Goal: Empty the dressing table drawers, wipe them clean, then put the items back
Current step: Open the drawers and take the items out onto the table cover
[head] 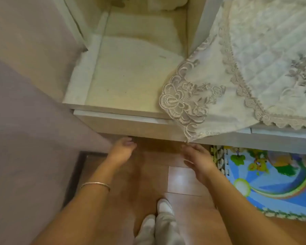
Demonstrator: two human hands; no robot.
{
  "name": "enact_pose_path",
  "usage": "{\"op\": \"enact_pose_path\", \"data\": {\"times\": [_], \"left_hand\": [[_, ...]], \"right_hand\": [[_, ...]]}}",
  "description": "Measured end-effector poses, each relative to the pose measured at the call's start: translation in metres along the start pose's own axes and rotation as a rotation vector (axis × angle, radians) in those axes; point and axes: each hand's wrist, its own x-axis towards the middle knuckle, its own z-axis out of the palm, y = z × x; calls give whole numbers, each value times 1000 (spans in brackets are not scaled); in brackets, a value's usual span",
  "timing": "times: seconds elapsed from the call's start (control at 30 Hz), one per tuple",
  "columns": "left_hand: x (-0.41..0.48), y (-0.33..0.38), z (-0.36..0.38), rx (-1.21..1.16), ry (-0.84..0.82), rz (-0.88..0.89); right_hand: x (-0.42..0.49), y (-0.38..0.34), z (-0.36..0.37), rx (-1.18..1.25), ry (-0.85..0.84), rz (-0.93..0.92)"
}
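Observation:
A pale wooden drawer of the dressing table stands pulled out below me, its inside bare apart from a few small specks. My left hand reaches to the lower edge of the drawer front, fingers curled up under it at the left. My right hand hovers just below the drawer front on the right, fingers relaxed and spread, holding nothing. A thin bracelet sits on my left wrist.
A cream lace cloth covers the table top at right, one corner hanging over the drawer. A mauve surface fills the left. Below lie brown floor, a colourful play mat and my feet in pale slippers.

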Motion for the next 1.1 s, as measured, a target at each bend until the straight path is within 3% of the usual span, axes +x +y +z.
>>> {"op": "enact_pose_path", "data": {"times": [0.13, 0.27, 0.6, 0.67, 0.73, 0.83, 0.9, 0.93, 1.0, 1.1], "left_hand": [[15, 3, -6, -332, 87, -111], [14, -4, -8, -556, -25, -153], [-46, -33, -24, -357, -91, -140], [-66, -45, -35, -178, -1, -7], [-96, -50, -51, 122, 111, 253], [-140, -32, -75, 265, 294, 664], [-148, -14, -85, 399, 380, 899], [-146, -5, -87, 497, 354, 945], [-139, 9, -87, 716, 265, 843], [-131, 6, -84, 905, 189, 724]], "right_hand": [[13, -1, 3, 303, -56, 87], [9, 3, 3, 363, -75, 84], [-45, 39, -3, 231, -31, 141], [-66, 47, -5, 55, -4, 119], [-92, 50, -8, -305, -20, -59], [-136, 37, -14, -728, -8, -617], [-153, 20, -16, -886, 123, -1009], [-153, 12, -18, -945, 202, -1117], [-146, -4, -20, -1081, 343, -1106], [-137, -12, -22, -1238, 367, -838]]}}
